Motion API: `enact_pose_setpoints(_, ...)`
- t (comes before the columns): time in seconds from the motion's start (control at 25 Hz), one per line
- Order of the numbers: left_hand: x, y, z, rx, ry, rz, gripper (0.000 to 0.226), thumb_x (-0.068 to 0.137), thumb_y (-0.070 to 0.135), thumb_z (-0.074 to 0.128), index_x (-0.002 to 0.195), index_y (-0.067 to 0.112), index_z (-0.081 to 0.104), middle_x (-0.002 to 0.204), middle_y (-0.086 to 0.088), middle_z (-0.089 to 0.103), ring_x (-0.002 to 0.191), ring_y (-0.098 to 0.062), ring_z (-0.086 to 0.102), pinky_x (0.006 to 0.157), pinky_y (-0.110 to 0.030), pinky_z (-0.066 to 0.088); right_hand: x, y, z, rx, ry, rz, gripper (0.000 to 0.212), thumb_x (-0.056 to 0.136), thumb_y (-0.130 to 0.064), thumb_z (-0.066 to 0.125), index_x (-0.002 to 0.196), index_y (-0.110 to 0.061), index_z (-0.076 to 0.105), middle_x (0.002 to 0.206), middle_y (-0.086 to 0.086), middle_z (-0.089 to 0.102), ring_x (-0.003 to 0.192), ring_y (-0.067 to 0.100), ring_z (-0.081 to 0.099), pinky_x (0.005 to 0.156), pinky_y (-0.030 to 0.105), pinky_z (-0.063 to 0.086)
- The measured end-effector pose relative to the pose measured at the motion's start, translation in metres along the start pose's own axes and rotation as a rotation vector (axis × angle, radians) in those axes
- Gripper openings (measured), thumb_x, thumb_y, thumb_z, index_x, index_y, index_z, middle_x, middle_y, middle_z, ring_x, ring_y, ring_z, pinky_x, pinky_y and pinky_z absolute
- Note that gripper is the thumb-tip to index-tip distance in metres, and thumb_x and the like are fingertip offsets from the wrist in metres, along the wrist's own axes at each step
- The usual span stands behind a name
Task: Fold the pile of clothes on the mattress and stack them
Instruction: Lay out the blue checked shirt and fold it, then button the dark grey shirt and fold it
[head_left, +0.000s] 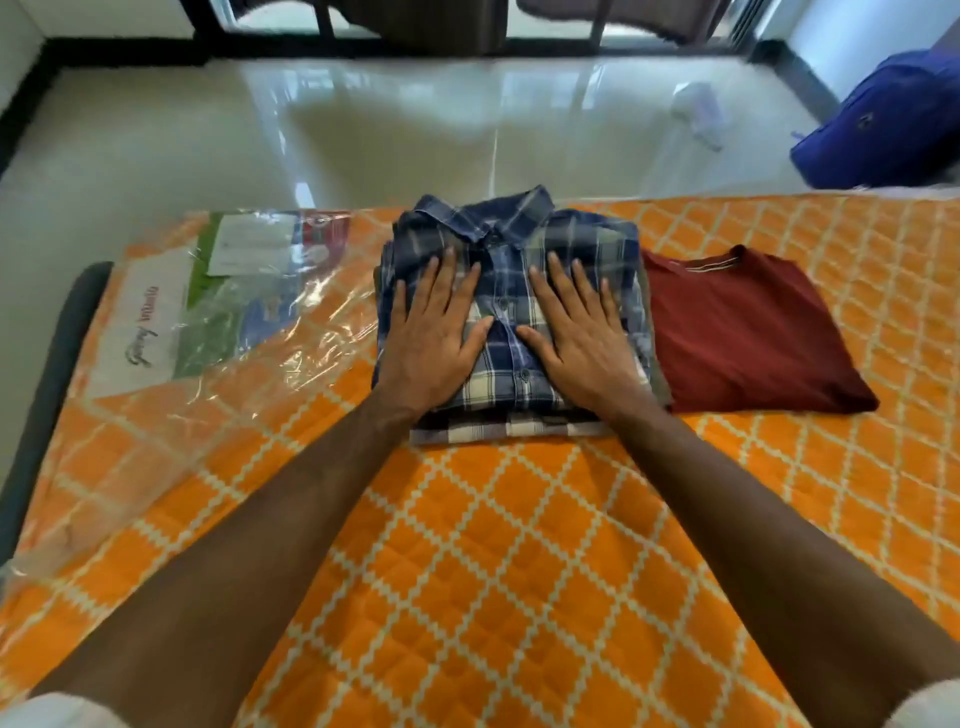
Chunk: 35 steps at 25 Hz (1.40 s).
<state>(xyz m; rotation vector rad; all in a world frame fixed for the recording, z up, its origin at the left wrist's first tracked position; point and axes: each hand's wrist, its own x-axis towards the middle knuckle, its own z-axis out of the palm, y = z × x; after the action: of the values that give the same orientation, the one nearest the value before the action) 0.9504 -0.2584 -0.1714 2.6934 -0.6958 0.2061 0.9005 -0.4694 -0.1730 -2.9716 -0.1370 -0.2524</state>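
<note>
Blue plaid shirt (511, 270): folded, collar on the far side, button line running down the middle; it lies on top of a small stack near the far edge of the mattress.
Stack under the shirt: a second checked garment (498, 430) shows its near edge below the blue plaid shirt; a thin olive edge is seen at the right side of the shirt, what it is I cannot tell.
Left hand (434, 332): flat on the left half of the blue plaid shirt, palm down, fingers straight and a little spread, thumb pointing toward the button line. It grasps nothing, it only presses on the cloth.
Right hand (576, 332): flat on the right half of the same shirt, palm down, fingers straight and spread, thumb pointing inward. It also grasps nothing and only presses.
Thumbs: close to each other across the button line, not touching.
Maroon T-shirt (748, 332): folded, lying directly on the mattress just to the right of the shirt, its left edge touching the stack.
Mattress (493, 571): orange cover with a white diamond pattern, under the shirt and both forearms.
Plastic wrapping (218, 312): clear, with printed labels, on the mattress to the left of the shirt.
Blue bag (883, 119): on the floor, far right beyond the shirt.
</note>
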Motion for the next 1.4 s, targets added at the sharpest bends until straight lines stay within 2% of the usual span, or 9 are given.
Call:
enact_pose_setpoints(0.16,-0.008,-0.014,0.044,0.049,-0.007,-0.036,0.064,0.104,0.05,0.022,0.161,0.022,0.012,0.169,-0.003,0.009,0.156,-0.019,0.005,0.124,-0.052,0.008,-0.001,0.006,0.041,-0.051,-0.02,0.059,0.069,0.106,-0.061,0.021,0.163,-0.025,0.007,0.171,0.003,-0.001,0.157,0.022,-0.004,0.126,0.05,0.004)
enact_pose_setpoints(0.56,-0.007,-0.009,0.044,0.099,-0.05,-0.044,0.064,0.105,0.044,0.027,0.161,0.019,0.013,0.168,-0.007,0.011,0.156,-0.022,0.006,0.123,-0.054,0.009,-0.001,0.003,0.036,-0.071,-0.104,0.062,0.07,0.106,-0.06,0.019,0.163,-0.021,0.009,0.171,0.006,0.003,0.157,0.025,0.001,0.126,0.051,0.006)
enact_pose_setpoints(0.76,-0.004,0.008,0.013,0.186,-0.189,-0.067,0.064,0.105,0.046,0.017,0.161,0.016,0.007,0.168,-0.011,0.009,0.155,-0.026,0.005,0.123,-0.057,0.008,-0.021,-0.012,-0.003,-0.083,-0.26,0.11,0.07,0.105,-0.059,0.013,0.163,-0.022,0.002,0.17,0.005,-0.004,0.157,0.024,-0.004,0.126,0.046,-0.004)
enact_pose_setpoints(0.92,-0.065,0.054,-0.023,0.219,-0.288,-0.073,0.072,0.104,0.054,0.015,0.159,0.008,0.015,0.166,-0.017,0.016,0.153,-0.032,0.016,0.122,-0.058,0.015,-0.13,-0.02,-0.047,-0.032,-0.347,0.102,0.07,0.105,-0.058,0.024,0.163,-0.021,0.012,0.17,0.005,0.005,0.157,0.025,0.003,0.126,0.049,0.002)
enact_pose_setpoints(1.04,-0.147,0.117,-0.02,0.222,-0.325,0.034,0.079,0.1,0.06,0.013,0.156,0.006,0.028,0.161,-0.022,0.028,0.149,-0.038,0.026,0.118,-0.062,0.02,-0.239,-0.009,-0.078,-0.086,-0.389,0.144,0.074,0.1,-0.059,0.015,0.162,-0.019,0.014,0.17,0.006,0.009,0.157,0.026,0.007,0.126,0.05,0.007)
enact_pose_setpoints(1.16,-0.206,0.199,0.009,0.229,-0.418,0.25,0.072,0.096,0.054,0.025,0.146,0.008,0.049,0.153,-0.023,0.041,0.142,-0.043,0.039,0.106,-0.07,0.033,-0.341,0.027,-0.103,-0.144,-0.39,0.306,0.068,0.105,-0.05,0.027,0.162,-0.019,0.011,0.17,0.006,0.008,0.157,0.026,0.005,0.126,0.049,0.006)
enact_pose_setpoints(1.24,-0.232,0.253,0.024,0.239,-0.448,0.39,0.069,0.094,0.054,0.022,0.139,0.014,0.057,0.151,-0.017,0.047,0.139,-0.039,0.044,0.102,-0.072,0.034,-0.406,0.054,-0.125,-0.197,-0.355,0.42,0.069,0.106,-0.044,0.039,0.162,-0.017,0.009,0.17,0.006,0.006,0.157,0.025,0.003,0.126,0.049,0.005)
enact_pose_setpoints(1.32,-0.26,0.303,0.026,0.211,-0.448,0.479,0.067,0.096,0.056,0.016,0.139,0.021,0.055,0.154,-0.009,0.045,0.142,-0.033,0.042,0.104,-0.072,0.032,-0.473,0.074,-0.154,-0.297,-0.285,0.521,0.071,0.104,-0.042,0.045,0.162,-0.016,0.013,0.169,0.007,0.011,0.156,0.027,0.007,0.126,0.052,0.005)
enact_pose_setpoints(1.4,-0.289,0.344,0.018,0.178,-0.484,0.512,0.056,0.102,0.055,0.024,0.142,0.026,0.049,0.158,-0.004,0.038,0.146,-0.027,0.035,0.108,-0.068,0.028,-0.538,0.091,-0.185,-0.367,-0.213,0.686,0.073,0.101,-0.042,0.051,0.161,-0.017,0.016,0.168,0.008,0.016,0.156,0.03,0.008,0.125,0.056,0.001)
